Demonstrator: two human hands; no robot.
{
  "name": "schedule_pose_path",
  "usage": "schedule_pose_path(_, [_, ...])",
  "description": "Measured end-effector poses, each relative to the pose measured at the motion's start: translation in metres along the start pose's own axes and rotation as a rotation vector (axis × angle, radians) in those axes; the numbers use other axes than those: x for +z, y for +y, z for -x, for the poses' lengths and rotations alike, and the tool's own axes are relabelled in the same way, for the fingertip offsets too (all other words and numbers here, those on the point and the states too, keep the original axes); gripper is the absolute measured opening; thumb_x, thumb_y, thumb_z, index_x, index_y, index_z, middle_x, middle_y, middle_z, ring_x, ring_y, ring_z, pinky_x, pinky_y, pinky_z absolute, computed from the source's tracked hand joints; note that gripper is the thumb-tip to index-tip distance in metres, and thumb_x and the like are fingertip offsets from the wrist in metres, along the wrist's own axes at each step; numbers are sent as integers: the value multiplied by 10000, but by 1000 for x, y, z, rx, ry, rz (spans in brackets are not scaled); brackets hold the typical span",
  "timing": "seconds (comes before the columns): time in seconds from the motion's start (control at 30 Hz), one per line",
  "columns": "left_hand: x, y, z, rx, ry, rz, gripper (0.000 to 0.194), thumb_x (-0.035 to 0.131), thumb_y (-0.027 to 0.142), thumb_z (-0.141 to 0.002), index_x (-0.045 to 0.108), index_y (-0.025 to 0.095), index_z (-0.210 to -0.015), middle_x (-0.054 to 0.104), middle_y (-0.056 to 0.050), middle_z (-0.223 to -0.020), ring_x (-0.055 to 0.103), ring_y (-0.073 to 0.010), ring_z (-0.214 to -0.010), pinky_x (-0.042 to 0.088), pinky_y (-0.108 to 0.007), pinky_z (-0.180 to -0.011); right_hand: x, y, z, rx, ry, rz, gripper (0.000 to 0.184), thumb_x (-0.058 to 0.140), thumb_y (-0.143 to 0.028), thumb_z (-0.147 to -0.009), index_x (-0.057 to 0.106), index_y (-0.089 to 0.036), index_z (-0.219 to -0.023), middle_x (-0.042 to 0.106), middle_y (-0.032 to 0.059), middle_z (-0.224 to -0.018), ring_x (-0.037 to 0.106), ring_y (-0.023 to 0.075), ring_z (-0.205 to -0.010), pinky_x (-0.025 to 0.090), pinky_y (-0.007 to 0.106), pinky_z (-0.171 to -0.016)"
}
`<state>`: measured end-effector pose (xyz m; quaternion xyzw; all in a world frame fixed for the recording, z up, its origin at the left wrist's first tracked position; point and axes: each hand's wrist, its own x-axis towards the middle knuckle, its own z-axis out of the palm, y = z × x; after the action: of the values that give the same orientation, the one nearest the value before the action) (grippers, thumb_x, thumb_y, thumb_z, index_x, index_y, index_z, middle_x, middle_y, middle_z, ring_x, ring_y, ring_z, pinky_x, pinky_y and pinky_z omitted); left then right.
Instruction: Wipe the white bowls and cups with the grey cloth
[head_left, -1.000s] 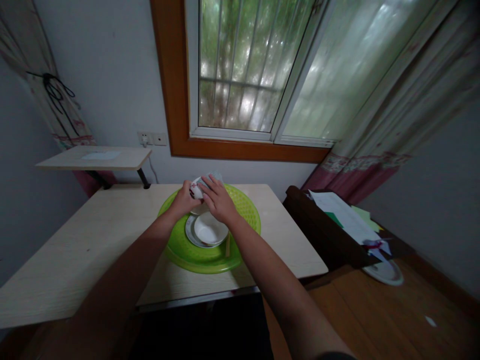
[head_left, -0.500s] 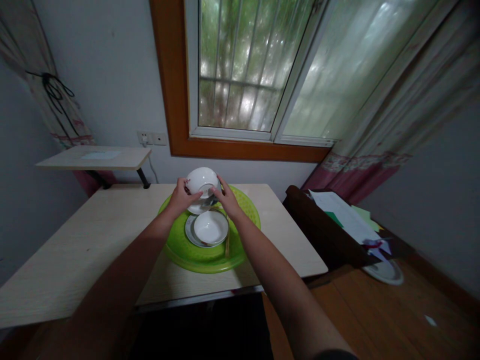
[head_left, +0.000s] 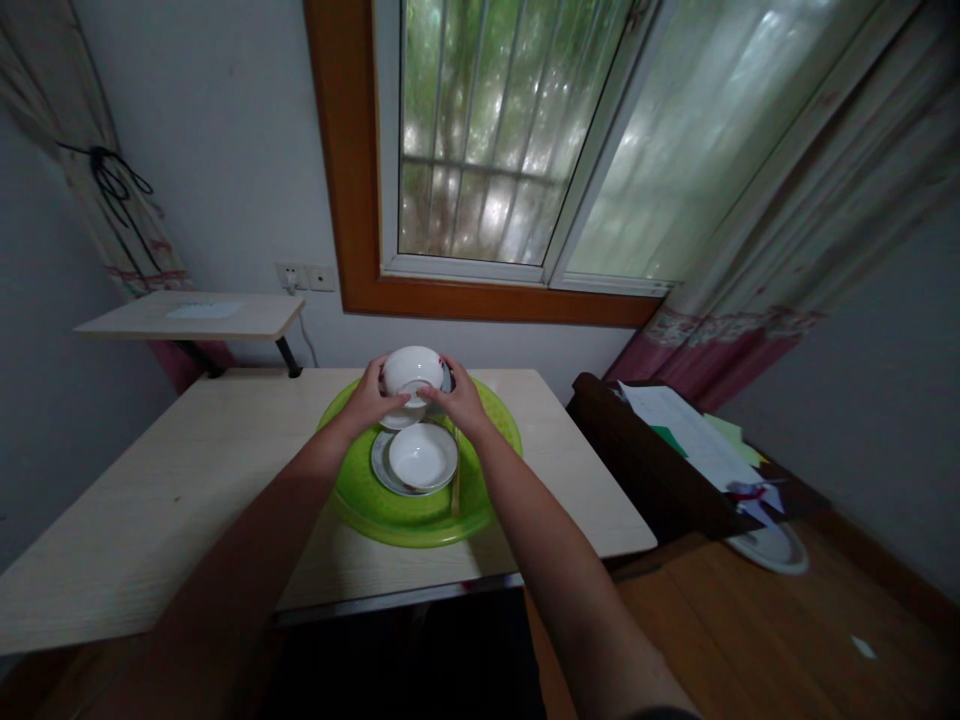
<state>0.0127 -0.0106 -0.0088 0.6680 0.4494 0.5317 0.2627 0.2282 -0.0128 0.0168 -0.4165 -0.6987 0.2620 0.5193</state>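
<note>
Head view: nearest me, a white bowl (head_left: 422, 457) sits on a plate (head_left: 382, 466) in the green basket (head_left: 420, 533); beyond it, my left hand (head_left: 373, 396) and right hand (head_left: 460, 399) grip a tilted bowl (head_left: 414, 370) between them.

My count: two white bowls (head_left: 414, 366) (head_left: 423, 458), one partly hidden dish (head_left: 400, 418), one saucer-like plate (head_left: 380, 466), one green tray (head_left: 420, 532), two curtains (head_left: 75, 110) (head_left: 795, 210), one window (head_left: 480, 150).
</note>
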Motion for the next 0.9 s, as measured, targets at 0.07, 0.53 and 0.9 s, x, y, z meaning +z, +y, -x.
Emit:
schedule_pose_path(0.07, [0,1,1,-4,-25,-28,822,811,376,-652,414,210,-1352,546,-155,-1365,588,-277,-1221,503,-436,-1005,-4,0,-1,-75,-22,70,779,819,-480,-718,537,-209,-1392,604,123,-1366,577,288,-1232,431,448,-1098])
schedule_pose_path(0.53, [1,18,5,1,-32,-192,649,808,399,-614,547,218,-1181,655,-76,-1157,650,-222,-1029,538,-335,-844,-9,7,-1,-277,-88,184,806,757,-523,-806,464,-190,-1479,547,162,-1433,524,289,-1321,394,463,-1155])
schedule_pose_path(0.9, [-1,35,7,-25,-23,-372,445,763,355,-632,544,226,-997,646,-29,-916,610,-211,-820,467,-306,-693,-1,-29,13,-520,-203,449,604,501,-389,-989,369,-207,-1550,329,88,-1635,177,266,-1558,195,516,-1268])
